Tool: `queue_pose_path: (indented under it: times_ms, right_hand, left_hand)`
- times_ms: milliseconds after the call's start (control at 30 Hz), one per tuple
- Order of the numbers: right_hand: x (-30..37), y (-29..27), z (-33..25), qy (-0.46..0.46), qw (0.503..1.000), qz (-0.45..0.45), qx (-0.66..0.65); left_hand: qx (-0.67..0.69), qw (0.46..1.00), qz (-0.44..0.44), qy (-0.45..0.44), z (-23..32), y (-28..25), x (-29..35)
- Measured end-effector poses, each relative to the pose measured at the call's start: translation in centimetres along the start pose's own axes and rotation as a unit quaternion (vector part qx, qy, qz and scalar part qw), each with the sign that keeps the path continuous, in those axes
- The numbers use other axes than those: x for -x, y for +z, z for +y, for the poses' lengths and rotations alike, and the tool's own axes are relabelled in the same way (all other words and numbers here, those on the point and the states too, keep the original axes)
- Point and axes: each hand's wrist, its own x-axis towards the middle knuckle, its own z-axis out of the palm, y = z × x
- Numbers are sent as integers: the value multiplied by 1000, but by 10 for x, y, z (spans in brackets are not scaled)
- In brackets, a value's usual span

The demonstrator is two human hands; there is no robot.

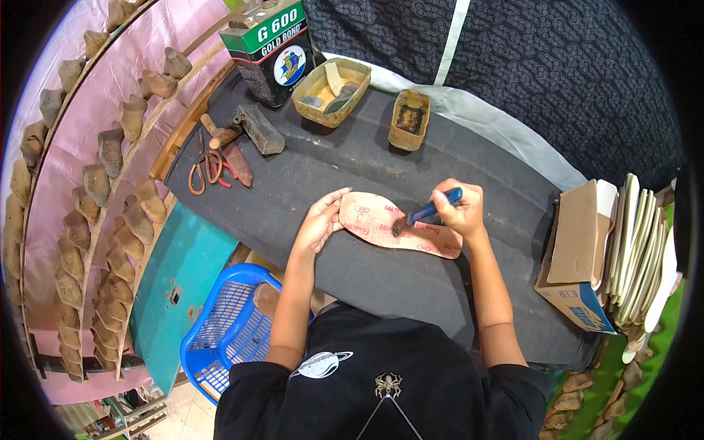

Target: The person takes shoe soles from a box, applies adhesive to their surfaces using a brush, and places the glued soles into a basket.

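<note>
Two hands work on a tan insole (396, 229) lying on the black bench (352, 161): the left hand (320, 220) presses its toe flat, fingers together, while the right hand (460, 209) grips a blue-handled brush (425, 214) touching the insole's middle.

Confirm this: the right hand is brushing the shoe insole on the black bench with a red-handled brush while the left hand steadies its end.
Wrong in one respect: the brush in the right hand has a blue handle, not red, as the head view shows. The rest stands: the left hand steadies the end of the shoe insole on the black bench.
</note>
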Motion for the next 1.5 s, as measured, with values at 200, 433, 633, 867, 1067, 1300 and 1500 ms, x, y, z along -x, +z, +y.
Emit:
queue_pose_path:
  times_ms: [200,433,633,867,1067,1300,1500]
  right_hand:
    - [-32,0,12,44,938,302,-165]
    - [-72,1,49,106,957,263,-65]
    - [-80,11,55,139,973,183,13]
    - [-79,9,52,120,968,218,-18]
    - [-72,4,47,101,965,240,-13]
    - [-49,3,29,43,938,308,-152]
    - [-18,17,5,21,986,135,-93]
  left_hand:
    - [10,1000,-14,2,2,2,1]
    - [4,1000,11,-3,4,7,4]
    - [11,1000,1,4,1,2,2]
    - [13,1000,4,5,1,4,3]
    - [17,1000,3,7,2,5,2]
    - [14,1000,-5,6,1,2,4]
    - [16,1000,-8,0,1,3,2]
